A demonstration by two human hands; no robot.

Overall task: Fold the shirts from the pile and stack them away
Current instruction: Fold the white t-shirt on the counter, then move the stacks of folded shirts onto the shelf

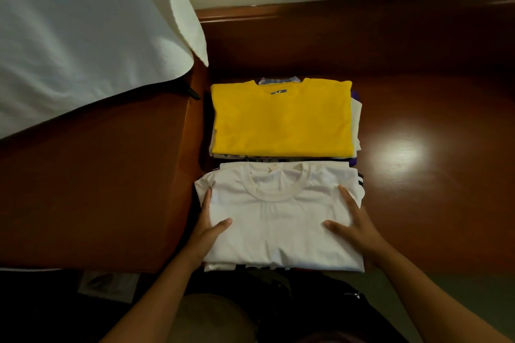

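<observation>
Between hands: folded white shirt (278,220).
Left hand (207,228): flat, fingers straight, pressing shirt's side.
Right hand (355,227): likewise.
Beyond: yellow shirt (281,120).

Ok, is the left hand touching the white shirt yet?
Touching. The head view shows the left hand against the left edge of the folded white shirt, its thumb lying on top of the fabric.

Under the yellow shirt (281,120) lie more folded clothes (356,120), only thin edges showing, so their number cannot be told. The same holds beneath the white shirt (278,217). The neck label (278,91) is too small to read. The bed sheet (78,22) runs off the left edge.
</observation>
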